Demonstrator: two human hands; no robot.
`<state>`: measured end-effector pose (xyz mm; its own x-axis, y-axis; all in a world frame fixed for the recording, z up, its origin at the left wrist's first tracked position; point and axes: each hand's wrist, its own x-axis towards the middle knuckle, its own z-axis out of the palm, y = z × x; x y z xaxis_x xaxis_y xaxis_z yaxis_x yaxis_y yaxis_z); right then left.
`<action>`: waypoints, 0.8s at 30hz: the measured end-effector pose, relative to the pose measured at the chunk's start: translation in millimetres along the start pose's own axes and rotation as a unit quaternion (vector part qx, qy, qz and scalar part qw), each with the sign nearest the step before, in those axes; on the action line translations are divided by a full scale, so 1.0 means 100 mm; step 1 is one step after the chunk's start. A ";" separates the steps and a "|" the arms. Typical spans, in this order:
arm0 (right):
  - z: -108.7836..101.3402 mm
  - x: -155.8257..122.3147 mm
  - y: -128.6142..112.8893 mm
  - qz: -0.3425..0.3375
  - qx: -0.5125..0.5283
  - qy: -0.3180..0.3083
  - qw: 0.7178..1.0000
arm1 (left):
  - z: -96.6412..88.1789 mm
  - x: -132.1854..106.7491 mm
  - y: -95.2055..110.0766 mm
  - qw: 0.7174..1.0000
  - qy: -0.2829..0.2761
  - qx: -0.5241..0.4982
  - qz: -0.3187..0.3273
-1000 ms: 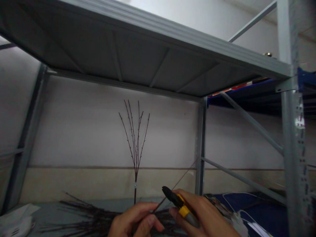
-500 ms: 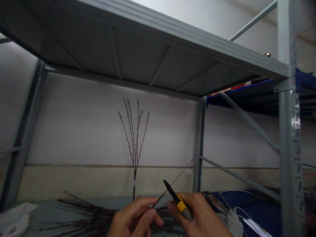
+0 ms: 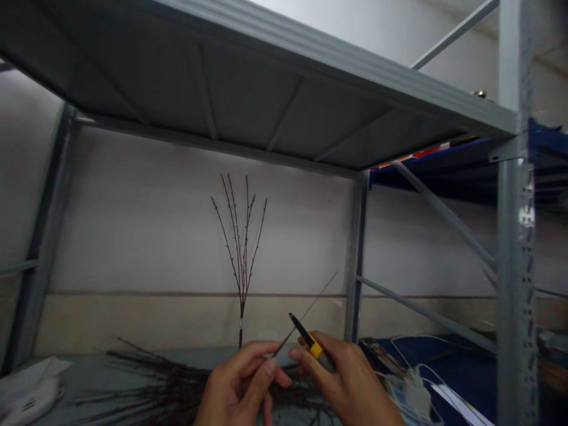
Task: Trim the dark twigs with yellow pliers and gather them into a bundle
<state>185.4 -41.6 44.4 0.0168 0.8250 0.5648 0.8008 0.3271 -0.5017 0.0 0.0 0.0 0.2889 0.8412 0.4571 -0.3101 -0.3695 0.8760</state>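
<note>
From here I see the black-and-yellow tool (image 3: pixel 306 334) sitting deeper in the right hand (image 3: pixel 344 378) than a second ago, its grey end now hidden, with thumb and fingers closed around it. The left hand (image 3: pixel 242 381) pinches a thin twig (image 3: pixel 306 313) between thumb and fingers, and the twig rises just beside the tool's tip. Below the hands, a heap of dark twigs (image 3: pixel 160 378) lies on the steel shelf (image 3: pixel 84 361), with an upright branched sprig (image 3: pixel 241 266) standing behind it.

Matt grey painted steel shelving (image 3: pixel 248 100), rough dark twigs (image 3: pixel 177 384); glossy black-and-yellow plastic marker (image 3: pixel 307 339) (smooth-looking barrel)
</note>
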 end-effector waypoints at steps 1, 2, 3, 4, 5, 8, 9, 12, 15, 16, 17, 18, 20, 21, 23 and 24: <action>0.00 0.00 -0.02 -0.007 -0.007 0.009 1.000 | 0.00 0.01 0.01 1.000 -0.004 0.002 0.004; 0.00 0.01 -0.03 -0.012 -0.013 0.014 1.000 | 0.01 0.01 0.02 1.000 -0.007 0.001 0.009; 0.00 0.02 -0.05 -0.015 -0.016 0.016 1.000 | 0.01 0.02 0.03 1.000 -0.008 -0.001 0.013; 0.00 0.03 -0.06 -0.015 -0.017 0.013 1.000 | 0.02 0.02 0.05 1.000 -0.008 -0.004 0.016; -0.01 0.04 -0.07 -0.013 -0.019 0.010 1.000 | 0.02 0.03 0.07 1.000 -0.007 -0.007 0.020; 0.01 0.08 -0.07 -0.015 -0.021 0.010 1.000 | 0.05 0.04 0.10 1.000 -0.003 -0.014 0.020; 0.03 0.09 -0.06 -0.020 -0.025 0.020 0.999 | 0.06 0.04 0.11 1.000 -0.004 -0.015 0.021; 0.08 0.09 -0.02 -0.040 -0.056 0.057 0.996 | 0.07 0.04 0.10 0.999 -0.009 -0.017 0.027; 0.11 0.08 0.00 -0.052 -0.098 0.071 0.991 | 0.07 0.04 0.07 0.999 -0.011 -0.026 0.028; 0.10 0.07 0.00 -0.054 -0.104 0.072 0.990 | 0.07 0.03 0.06 0.999 -0.011 -0.028 0.026; 0.10 0.08 0.00 -0.056 -0.106 0.074 0.990 | 0.07 0.03 0.06 0.999 -0.011 -0.027 0.025; 0.09 0.08 0.01 -0.057 -0.105 0.076 0.990 | 0.07 0.02 0.05 0.999 -0.014 -0.024 0.024; 0.08 0.09 0.04 -0.056 -0.110 0.067 0.990 | 0.07 0.01 0.05 0.999 -0.024 -0.017 0.022; 0.08 0.10 0.06 -0.054 -0.118 0.060 0.990 | 0.07 0.01 0.05 0.999 -0.030 -0.016 0.020; 0.07 0.12 0.10 -0.045 -0.137 0.044 0.989 | 0.08 0.01 0.05 0.999 -0.038 -0.019 0.018; 0.08 0.13 0.11 -0.039 -0.141 0.037 0.988 | 0.08 0.01 0.05 0.999 -0.040 -0.021 0.016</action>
<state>189.8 -23.6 41.4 -0.0171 0.7628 0.6464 0.9365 0.2386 -0.2568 6.3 -3.9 6.0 0.3484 0.7943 0.4976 -0.3580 -0.3779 0.8538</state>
